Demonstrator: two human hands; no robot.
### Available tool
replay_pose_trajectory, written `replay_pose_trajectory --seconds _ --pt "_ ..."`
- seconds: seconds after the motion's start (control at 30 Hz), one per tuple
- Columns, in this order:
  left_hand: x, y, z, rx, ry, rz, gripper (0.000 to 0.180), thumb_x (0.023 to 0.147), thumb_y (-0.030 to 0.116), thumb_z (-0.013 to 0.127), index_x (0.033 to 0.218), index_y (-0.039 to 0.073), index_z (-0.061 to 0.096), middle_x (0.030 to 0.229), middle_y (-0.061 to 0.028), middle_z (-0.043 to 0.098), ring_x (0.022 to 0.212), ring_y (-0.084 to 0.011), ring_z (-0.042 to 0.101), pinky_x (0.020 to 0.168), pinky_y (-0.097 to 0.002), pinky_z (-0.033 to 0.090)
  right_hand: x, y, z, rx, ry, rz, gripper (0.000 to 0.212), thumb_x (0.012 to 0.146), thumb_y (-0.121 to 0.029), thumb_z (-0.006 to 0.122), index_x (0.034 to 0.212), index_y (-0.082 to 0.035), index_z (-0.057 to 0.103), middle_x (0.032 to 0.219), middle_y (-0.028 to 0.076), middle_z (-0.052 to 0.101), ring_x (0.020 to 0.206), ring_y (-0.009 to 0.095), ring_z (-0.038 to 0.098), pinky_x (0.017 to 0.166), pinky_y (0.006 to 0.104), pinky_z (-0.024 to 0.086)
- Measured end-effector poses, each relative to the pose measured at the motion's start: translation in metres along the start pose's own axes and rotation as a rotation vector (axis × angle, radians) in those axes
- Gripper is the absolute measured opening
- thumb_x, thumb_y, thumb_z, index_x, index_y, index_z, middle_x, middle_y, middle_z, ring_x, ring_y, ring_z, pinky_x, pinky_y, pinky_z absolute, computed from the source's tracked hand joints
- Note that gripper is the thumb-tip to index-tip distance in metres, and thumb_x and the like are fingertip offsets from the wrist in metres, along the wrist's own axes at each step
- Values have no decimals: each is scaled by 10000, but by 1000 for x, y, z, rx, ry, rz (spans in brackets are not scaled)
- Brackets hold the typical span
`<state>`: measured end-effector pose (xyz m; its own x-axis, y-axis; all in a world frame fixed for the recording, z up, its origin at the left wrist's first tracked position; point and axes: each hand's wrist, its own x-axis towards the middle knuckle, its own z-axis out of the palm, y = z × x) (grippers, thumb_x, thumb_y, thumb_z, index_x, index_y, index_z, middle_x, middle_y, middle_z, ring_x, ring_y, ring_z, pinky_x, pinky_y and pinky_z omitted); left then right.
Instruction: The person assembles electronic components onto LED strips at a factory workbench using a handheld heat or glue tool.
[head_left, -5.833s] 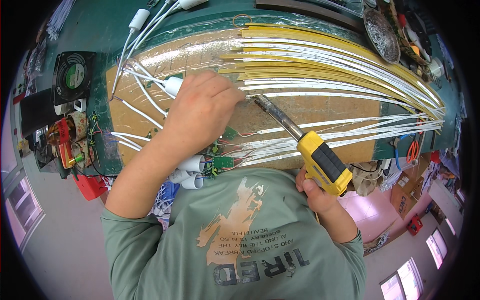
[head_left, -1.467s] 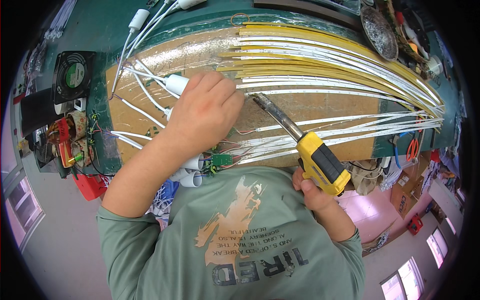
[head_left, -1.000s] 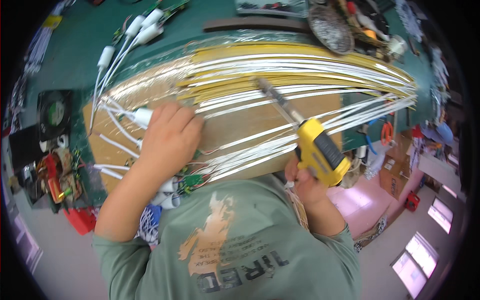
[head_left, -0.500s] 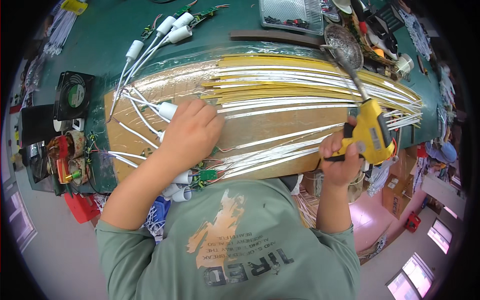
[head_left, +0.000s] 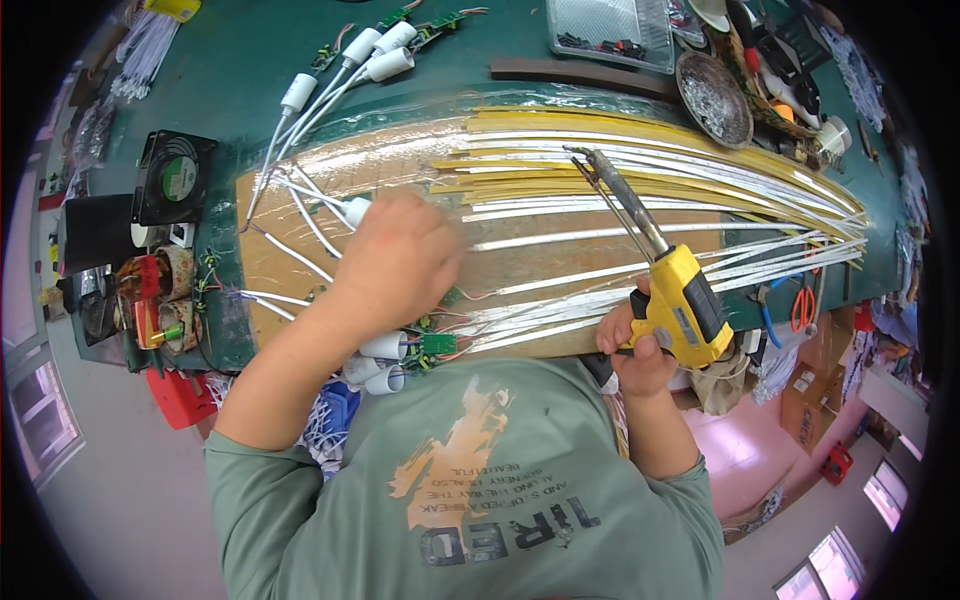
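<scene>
My right hand (head_left: 637, 350) grips a yellow and black soldering gun (head_left: 688, 308) by its handle. The gun's metal barrel slants up and left, its tip above the bundle of yellow and white strips (head_left: 600, 160). My left hand (head_left: 405, 250), slightly blurred, is over the brown board (head_left: 290, 215) with curled fingers. Its fingertips, and whatever they hold, are hidden. Against it lies a white cylindrical cap with a cable (head_left: 355, 211). Nearer me, by my left wrist, are more white caps (head_left: 385, 380) and a small green circuit board (head_left: 438, 343), beside white strips (head_left: 560, 305).
Farther off lie wired white caps (head_left: 390, 64), a dark bar (head_left: 580, 76), a clear tray (head_left: 612, 40) and a round metal dish (head_left: 712, 98). A black fan (head_left: 175, 178) stands at left. Orange-handled scissors (head_left: 803, 308) and blue-handled pliers (head_left: 768, 312) are at right.
The soldering gun has moved left and toward me in my right hand, uncovering the scissors and pliers. My left hand has shifted slightly over the board. The whole view has shifted a little.
</scene>
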<state>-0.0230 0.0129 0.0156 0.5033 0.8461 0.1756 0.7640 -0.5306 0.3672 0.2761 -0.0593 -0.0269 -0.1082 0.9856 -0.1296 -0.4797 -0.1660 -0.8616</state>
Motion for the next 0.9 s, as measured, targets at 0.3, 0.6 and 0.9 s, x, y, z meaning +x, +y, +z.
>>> replay_pose_trajectory --seconds 0.3,0.6,0.9 --pt "9 -7 -19 -297 -195 103 171 816 222 678 905 76 693 877 -99 657 892 -304 616 812 -434 490 -6 5 -7 -9 -12 11 799 811 -399 795 1380 -10 391 715 21 497 617 150 494 563 299 440" --pt "62 -166 -53 199 185 -879 457 774 220 652 1207 72 657 1167 -183 671 1102 -365 621 963 -431 485 -5 10 -8 -24 -58 -45 754 855 -359 759 1391 13 381 739 25 507 637 154 513 579 305 451" --pt "41 -100 -84 47 240 -508 376 801 126 638 1171 61 662 1119 -164 675 1030 -330 645 904 -397 513 -6 8 -8 -18 -43 -29 745 860 -353 751 1399 4 382 746 17 489 648 145 496 588 296 440"
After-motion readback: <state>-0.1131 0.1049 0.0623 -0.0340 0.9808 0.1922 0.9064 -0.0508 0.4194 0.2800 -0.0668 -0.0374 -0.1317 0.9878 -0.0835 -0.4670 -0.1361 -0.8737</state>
